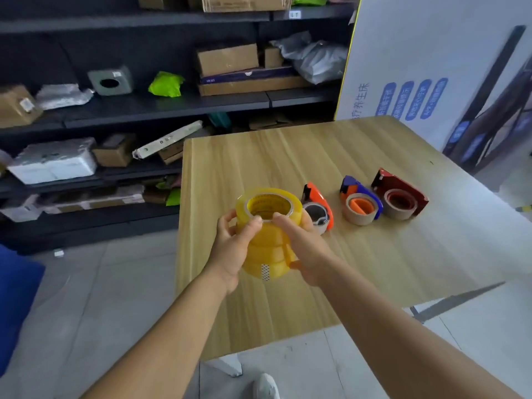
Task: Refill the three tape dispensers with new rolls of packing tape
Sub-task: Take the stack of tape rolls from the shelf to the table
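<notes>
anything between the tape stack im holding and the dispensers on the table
Nothing visible. Both hands, left and right, hold the tape stack right beside the orange dispenser. The blue and red dispensers sit further right, with bare table around them. Each still carries an old cardboard core.

I cannot count the rolls in the yellow tape stack, because my left hand and right hand cover its sides. This stack also hides part of the orange dispenser. At the upper right, the print on the white board is blurred, and the frame edge cuts this board.
</notes>
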Demonstrator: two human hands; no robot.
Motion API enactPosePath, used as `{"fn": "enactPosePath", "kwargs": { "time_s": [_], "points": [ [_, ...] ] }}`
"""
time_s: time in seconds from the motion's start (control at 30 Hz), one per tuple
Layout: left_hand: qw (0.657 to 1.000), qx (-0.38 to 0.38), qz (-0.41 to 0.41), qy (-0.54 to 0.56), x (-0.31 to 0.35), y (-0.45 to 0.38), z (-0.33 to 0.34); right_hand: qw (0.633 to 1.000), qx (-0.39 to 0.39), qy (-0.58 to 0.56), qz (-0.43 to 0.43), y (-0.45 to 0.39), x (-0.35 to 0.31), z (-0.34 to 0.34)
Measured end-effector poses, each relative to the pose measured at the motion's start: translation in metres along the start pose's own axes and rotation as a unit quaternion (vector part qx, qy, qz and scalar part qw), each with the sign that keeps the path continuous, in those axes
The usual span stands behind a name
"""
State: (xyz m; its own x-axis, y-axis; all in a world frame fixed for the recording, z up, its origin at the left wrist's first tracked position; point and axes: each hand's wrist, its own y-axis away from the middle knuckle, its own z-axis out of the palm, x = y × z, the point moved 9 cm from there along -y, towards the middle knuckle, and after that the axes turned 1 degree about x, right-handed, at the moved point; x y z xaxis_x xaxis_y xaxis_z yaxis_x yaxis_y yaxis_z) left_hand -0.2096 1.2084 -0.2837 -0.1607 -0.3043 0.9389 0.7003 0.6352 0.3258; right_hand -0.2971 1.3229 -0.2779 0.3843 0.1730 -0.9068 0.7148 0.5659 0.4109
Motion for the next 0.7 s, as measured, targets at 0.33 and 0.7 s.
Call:
{"fn": "enactPosePath", "kwargs": {
  "time_s": [0.33,0.7],
  "points": [
    [1.000,0.016,-0.015,0.007,-0.005,-0.088,-0.010,0.999,-0.024,-0.018,0.021,-0.091,-0.001,0.018],
    [1.000,0.018,0.009,0.004,-0.002,-0.153,-0.015,0.998,-0.036,-0.045,0.007,-0.167,0.008,0.031]
  ]
}}
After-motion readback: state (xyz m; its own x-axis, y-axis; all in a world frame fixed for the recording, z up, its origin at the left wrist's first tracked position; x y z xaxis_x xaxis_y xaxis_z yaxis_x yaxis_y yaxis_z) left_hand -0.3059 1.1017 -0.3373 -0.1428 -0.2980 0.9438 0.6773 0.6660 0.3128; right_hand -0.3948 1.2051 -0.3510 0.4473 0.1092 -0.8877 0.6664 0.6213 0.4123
